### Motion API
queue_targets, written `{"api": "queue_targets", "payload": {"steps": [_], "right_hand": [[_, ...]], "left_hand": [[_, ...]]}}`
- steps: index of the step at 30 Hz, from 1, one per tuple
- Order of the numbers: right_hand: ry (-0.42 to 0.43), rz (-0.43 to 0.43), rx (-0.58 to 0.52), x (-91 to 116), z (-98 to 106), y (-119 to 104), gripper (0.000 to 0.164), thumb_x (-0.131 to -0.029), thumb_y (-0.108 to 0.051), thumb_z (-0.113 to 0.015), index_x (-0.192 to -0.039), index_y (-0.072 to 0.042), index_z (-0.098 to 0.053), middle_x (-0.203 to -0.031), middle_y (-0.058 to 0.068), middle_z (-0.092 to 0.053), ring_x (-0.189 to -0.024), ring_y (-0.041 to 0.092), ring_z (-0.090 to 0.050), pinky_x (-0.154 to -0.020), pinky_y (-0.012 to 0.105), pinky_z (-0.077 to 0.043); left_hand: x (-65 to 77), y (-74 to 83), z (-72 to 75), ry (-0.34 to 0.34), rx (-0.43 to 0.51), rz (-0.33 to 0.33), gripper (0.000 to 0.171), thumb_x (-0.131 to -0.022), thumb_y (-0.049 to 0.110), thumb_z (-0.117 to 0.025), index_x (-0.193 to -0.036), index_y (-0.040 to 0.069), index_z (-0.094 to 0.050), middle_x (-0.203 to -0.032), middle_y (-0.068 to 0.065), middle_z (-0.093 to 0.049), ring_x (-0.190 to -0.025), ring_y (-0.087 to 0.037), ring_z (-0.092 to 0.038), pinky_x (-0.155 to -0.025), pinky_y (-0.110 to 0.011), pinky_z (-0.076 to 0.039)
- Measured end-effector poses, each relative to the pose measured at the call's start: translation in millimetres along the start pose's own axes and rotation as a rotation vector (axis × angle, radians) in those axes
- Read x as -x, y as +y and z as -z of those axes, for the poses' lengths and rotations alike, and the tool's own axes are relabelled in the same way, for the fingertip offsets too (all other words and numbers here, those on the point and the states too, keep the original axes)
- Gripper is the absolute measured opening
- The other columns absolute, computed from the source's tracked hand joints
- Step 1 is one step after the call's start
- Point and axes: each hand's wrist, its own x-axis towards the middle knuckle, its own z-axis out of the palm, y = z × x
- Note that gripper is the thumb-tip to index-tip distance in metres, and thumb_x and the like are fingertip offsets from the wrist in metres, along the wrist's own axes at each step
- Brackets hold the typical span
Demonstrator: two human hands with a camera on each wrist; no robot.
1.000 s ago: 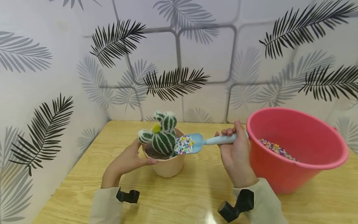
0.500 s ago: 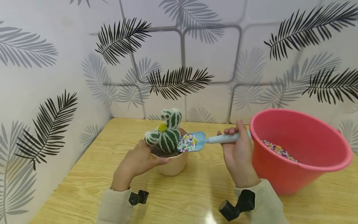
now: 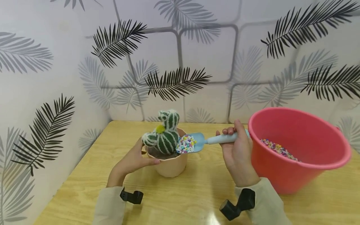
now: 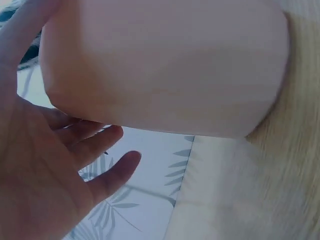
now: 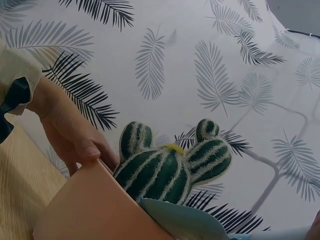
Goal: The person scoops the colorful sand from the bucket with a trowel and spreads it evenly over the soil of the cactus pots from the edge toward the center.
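A beige flower pot [image 3: 170, 168] stands on the table with a green knitted cactus [image 3: 166, 142] in it, striped white and bearing a yellow tuft. My left hand [image 3: 132, 161] holds the pot's left side, thumb on the front rim and fingers round the far side, as the left wrist view also shows. My right hand [image 3: 237, 153] grips the pale blue handle of a small shovel [image 3: 199, 142]. Colourful pebbles [image 3: 185, 144] lie in its blade, whose tip is over the pot's right rim beside the cactus. Dark soil [image 3: 157, 154] shows inside the pot.
A large pink bucket [image 3: 284, 178] stands at the right, close to my right hand, with more colourful pebbles [image 3: 278, 149] at its bottom. Behind the wooden table [image 3: 180, 200] rises a wall [image 3: 208, 103] with a leaf pattern, which also closes off the left side.
The pot and cactus have shifted and tilted slightly under my left hand, with the head view also swaying a little. The shovel stays at the pot's right rim with pebbles in it.
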Motion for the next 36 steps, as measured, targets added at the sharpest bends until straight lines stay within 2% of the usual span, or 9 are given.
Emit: {"api": "queue_targets", "payload": {"steps": [8,14,18,26,36], "right_hand": [[0.012,-0.005,0.004,-3.2,-5.5,-5.5,0.033,-0.1,-0.021,-0.049,-0.069,-0.012,-0.044,-0.057,-0.002,-0.047,-0.064,0.011,-0.048,-0.077,0.032,-0.043],[-0.047,-0.003,0.067,-9.0,-13.5,-8.9,0.031,-0.099,-0.024,-0.05,-0.071,-0.012,-0.046,-0.06,-0.003,-0.047,-0.066,0.011,-0.049,-0.077,0.03,-0.043],[-0.052,0.008,0.083,-11.5,-18.4,-7.6,0.03,-0.097,-0.023,-0.054,-0.071,-0.011,-0.049,-0.058,-0.003,-0.048,-0.062,0.011,-0.05,-0.072,0.027,-0.045],[-0.086,0.006,0.086,-12.3,-23.9,-5.1,0.031,-0.096,-0.022,-0.055,-0.068,-0.009,-0.049,-0.057,-0.001,-0.048,-0.059,0.012,-0.048,-0.066,0.026,-0.046],[-0.107,0.023,0.168,-12.1,-32.0,-1.8,0.03,-0.098,-0.019,-0.052,-0.069,-0.01,-0.051,-0.057,-0.002,-0.048,-0.059,0.011,-0.047,-0.065,0.025,-0.045]], "left_hand": [[-4.2,9.1,0.8,0.01,-0.027,-0.069,0.092,-0.073,0.028,-0.083,-0.146,0.013,-0.03,-0.148,-0.011,-0.035,-0.141,-0.032,-0.026,-0.113,-0.057,-0.022],[-5.9,16.6,2.9,0.009,-0.036,-0.125,0.085,-0.071,0.025,-0.085,-0.142,0.016,-0.039,-0.142,-0.005,-0.045,-0.137,-0.025,-0.036,-0.113,-0.052,-0.025],[-4.3,16.5,2.8,0.003,-0.042,-0.155,0.081,-0.071,0.026,-0.085,-0.14,0.018,-0.043,-0.139,-0.002,-0.05,-0.134,-0.023,-0.04,-0.113,-0.05,-0.026],[1.8,13.2,0.1,-0.008,-0.085,-0.093,0.092,-0.075,0.031,-0.081,-0.149,0.016,-0.029,-0.15,-0.012,-0.031,-0.141,-0.032,-0.027,-0.112,-0.057,-0.025],[0.7,23.5,-1.7,-0.012,-0.137,-0.108,0.087,-0.075,0.033,-0.081,-0.146,0.015,-0.033,-0.145,-0.007,-0.041,-0.136,-0.025,-0.038,-0.111,-0.05,-0.031]]}}
